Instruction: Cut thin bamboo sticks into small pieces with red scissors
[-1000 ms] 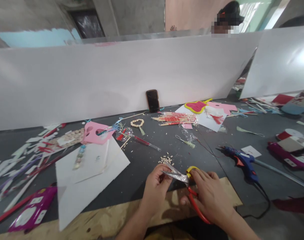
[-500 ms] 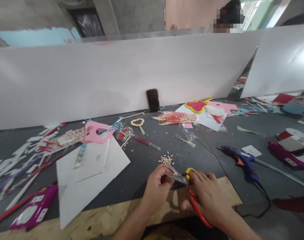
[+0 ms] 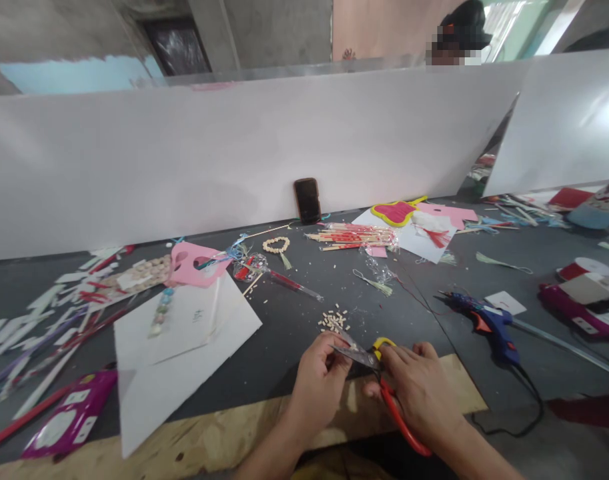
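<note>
My right hand (image 3: 419,383) grips a pair of scissors (image 3: 359,356) with one red and one yellow handle loop. The blades point left, a little apart. Close against their tips, my left hand (image 3: 320,373) is closed in a pinch; whatever sits between its fingers is too small and hidden to make out. Just beyond the blades lies a heap of short pale pieces (image 3: 334,319), like cut bits of thin stick, on the dark table (image 3: 284,333).
A blue glue gun (image 3: 484,323) with a cord lies to the right. White sheets (image 3: 184,367) and a purple packet (image 3: 74,417) are on the left. Farther back are bundled sticks (image 3: 351,237), a beaded heart (image 3: 275,245) and an upright phone (image 3: 307,200) against a white board (image 3: 234,160).
The scissor blades have come slightly closer together, and my right thumb has moved up toward the fingers. My left hand has shifted a touch to the right.
</note>
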Demonstrator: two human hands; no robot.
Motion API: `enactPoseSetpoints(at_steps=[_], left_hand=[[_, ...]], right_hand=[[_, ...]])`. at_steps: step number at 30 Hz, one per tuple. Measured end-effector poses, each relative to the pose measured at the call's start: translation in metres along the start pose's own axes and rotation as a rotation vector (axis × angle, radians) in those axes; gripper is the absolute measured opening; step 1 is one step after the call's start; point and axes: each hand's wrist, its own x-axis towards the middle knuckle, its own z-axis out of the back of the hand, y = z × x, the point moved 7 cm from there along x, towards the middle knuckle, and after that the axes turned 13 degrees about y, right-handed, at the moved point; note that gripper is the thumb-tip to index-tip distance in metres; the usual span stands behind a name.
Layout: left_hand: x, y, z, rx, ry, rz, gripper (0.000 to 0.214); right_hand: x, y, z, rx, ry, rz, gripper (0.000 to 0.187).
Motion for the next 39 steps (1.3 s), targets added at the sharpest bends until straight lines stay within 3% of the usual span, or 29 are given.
enactPoseSetpoints(at_steps=[10, 19, 30, 39], left_hand=[[0.001, 0.003, -0.001, -0.023, 0.007, 0.031, 0.01], [0.001, -0.003, 0.003, -0.056, -0.067, -0.084, 0.009], [0.002, 0.012, -0.002, -0.115, 0.031, 0.108, 0.011], [0.0, 0.008, -0.002, -0.064, 0.011, 0.088, 0.018]], right_hand=[[0.002, -0.006, -0.006, -0.02, 0.041, -0.033, 0.017], [0.001, -0.003, -0.004, 0.044, 0.027, -0.026, 0.034], [0.001, -0.005, -0.005, 0.016, 0.009, -0.026, 0.029], [0.001, -0.005, -0.005, -0.003, 0.006, 0.003, 0.019]])
